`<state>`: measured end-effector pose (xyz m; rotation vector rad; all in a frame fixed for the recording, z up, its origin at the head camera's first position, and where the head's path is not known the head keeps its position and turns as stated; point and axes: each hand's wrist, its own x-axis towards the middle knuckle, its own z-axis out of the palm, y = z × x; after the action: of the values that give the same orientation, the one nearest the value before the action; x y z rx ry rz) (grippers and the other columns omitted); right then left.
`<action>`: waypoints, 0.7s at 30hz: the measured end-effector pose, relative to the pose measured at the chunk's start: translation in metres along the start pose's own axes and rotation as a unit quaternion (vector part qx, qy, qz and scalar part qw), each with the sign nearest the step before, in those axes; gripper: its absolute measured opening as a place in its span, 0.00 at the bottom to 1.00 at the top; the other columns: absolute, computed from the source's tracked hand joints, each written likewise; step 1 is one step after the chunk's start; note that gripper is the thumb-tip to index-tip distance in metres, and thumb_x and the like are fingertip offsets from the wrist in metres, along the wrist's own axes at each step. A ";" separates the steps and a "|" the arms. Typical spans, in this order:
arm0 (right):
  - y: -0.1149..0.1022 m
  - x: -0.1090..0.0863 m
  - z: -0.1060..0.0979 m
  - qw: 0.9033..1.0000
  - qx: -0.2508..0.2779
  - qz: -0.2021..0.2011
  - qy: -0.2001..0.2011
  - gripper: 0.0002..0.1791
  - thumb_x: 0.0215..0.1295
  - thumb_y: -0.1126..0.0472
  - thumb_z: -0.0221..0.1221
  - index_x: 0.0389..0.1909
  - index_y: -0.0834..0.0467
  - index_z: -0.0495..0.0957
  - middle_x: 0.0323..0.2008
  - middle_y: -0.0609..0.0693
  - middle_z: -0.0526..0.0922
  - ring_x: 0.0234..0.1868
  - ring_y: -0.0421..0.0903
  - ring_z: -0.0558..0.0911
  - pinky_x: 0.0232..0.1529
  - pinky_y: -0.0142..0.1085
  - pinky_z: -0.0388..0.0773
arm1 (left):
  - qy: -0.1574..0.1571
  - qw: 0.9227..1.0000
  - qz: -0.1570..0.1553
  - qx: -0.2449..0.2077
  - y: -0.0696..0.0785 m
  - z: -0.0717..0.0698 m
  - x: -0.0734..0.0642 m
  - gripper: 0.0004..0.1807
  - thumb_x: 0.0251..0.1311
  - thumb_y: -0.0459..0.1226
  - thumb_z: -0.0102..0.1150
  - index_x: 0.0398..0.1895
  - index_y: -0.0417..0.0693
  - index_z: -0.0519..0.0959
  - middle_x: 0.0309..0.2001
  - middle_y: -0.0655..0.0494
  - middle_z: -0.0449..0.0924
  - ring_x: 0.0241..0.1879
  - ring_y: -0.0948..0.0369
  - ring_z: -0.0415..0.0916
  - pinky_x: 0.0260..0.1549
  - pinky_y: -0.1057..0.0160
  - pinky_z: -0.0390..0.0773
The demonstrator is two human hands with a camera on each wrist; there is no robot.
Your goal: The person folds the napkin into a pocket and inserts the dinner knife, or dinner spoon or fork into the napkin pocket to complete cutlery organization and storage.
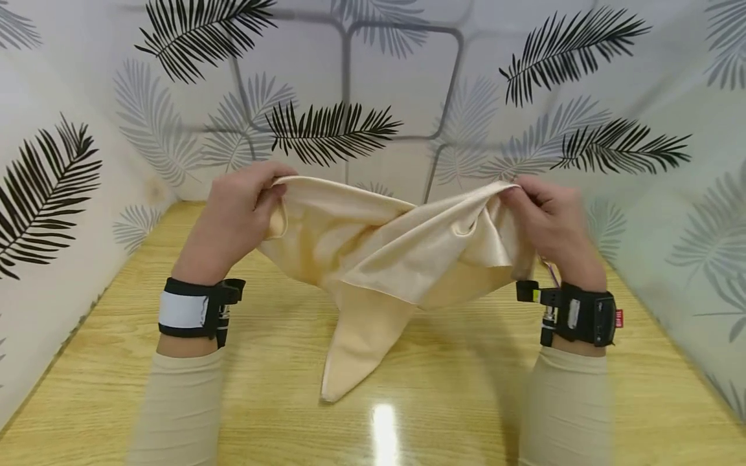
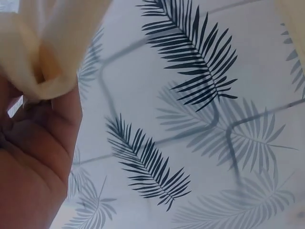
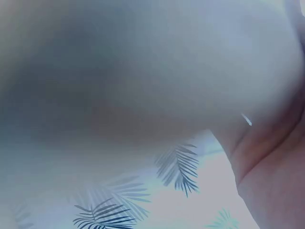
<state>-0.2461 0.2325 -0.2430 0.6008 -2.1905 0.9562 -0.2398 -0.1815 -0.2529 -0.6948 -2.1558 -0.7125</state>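
Observation:
A shiny cream satin cloth [image 1: 384, 259] hangs between both hands above the table, its top edge sagging in the middle and one pointed corner drooping low. My left hand [image 1: 236, 210] pinches its upper left edge between thumb and fingers; in the left wrist view the cloth [image 2: 62, 43] folds over the fingertips of that hand [image 2: 38, 148]. On the other side my right hand [image 1: 550, 217] grips the upper right edge, with folds bunched beneath it. Blurred fabric [image 3: 119, 71] covers most of the right wrist view, hiding the fingers; part of the right hand [image 3: 271, 157] shows at the side.
Below lies a light wood-grain table [image 1: 268, 388] with a bright glare spot near the front. Behind and on both sides stand pale walls [image 1: 402, 84] printed with black and grey leaves. Each wrist wears a black strap [image 1: 189, 307] with a small camera.

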 end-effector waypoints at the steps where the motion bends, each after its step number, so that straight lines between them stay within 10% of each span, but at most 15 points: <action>1: 0.001 -0.003 -0.005 1.000 0.015 0.006 0.007 0.10 0.73 0.64 0.59 0.34 0.64 0.85 0.25 0.32 0.77 0.24 0.32 0.70 0.25 0.25 0.65 | 0.011 1.000 0.000 -0.002 0.000 -0.003 -0.001 0.10 0.68 0.25 0.57 0.47 0.42 0.84 0.42 0.48 0.87 0.41 0.54 0.82 0.45 0.56 0.79; 7: 0.008 -0.008 -0.025 0.997 0.009 0.063 0.032 0.13 0.76 0.57 0.56 0.44 0.61 0.85 0.37 0.37 0.82 0.37 0.32 0.75 0.38 0.25 0.69 | 0.030 0.998 -0.045 0.017 -0.001 -0.006 -0.002 0.14 0.68 0.23 0.51 0.50 0.38 0.82 0.47 0.42 0.85 0.45 0.51 0.80 0.45 0.56 0.77; 13: 0.019 -0.012 -0.029 0.975 -0.094 0.148 -0.135 0.23 0.78 0.43 0.49 0.62 0.52 0.77 0.55 0.54 0.83 0.52 0.41 0.78 0.47 0.35 0.73 | -0.137 0.980 -0.078 0.118 -0.002 0.033 -0.018 0.21 0.69 0.33 0.59 0.64 0.38 0.74 0.58 0.34 0.76 0.55 0.40 0.76 0.52 0.43 0.79; 17: 0.018 -0.015 -0.013 0.908 -0.103 0.175 -0.366 0.33 0.76 0.35 0.47 0.72 0.48 0.67 0.61 0.60 0.81 0.59 0.56 0.80 0.51 0.52 0.78 | -0.254 0.962 0.011 0.097 0.021 0.073 -0.048 0.15 0.67 0.38 0.63 0.54 0.43 0.79 0.46 0.44 0.79 0.39 0.52 0.80 0.38 0.57 0.83; 21: 0.018 -0.017 0.028 0.833 -0.099 0.172 -0.516 0.39 0.73 0.36 0.53 0.77 0.51 0.59 0.67 0.63 0.75 0.67 0.61 0.76 0.61 0.55 0.74 | -0.298 0.943 0.110 0.096 0.053 0.097 -0.072 0.04 0.66 0.38 0.63 0.37 0.49 0.79 0.30 0.57 0.76 0.22 0.64 0.69 0.19 0.66 0.72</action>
<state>-0.2575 0.2247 -0.2782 0.7351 -3.4111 0.5778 -0.2102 -0.0969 -0.3498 -1.1302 -2.5809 -0.1718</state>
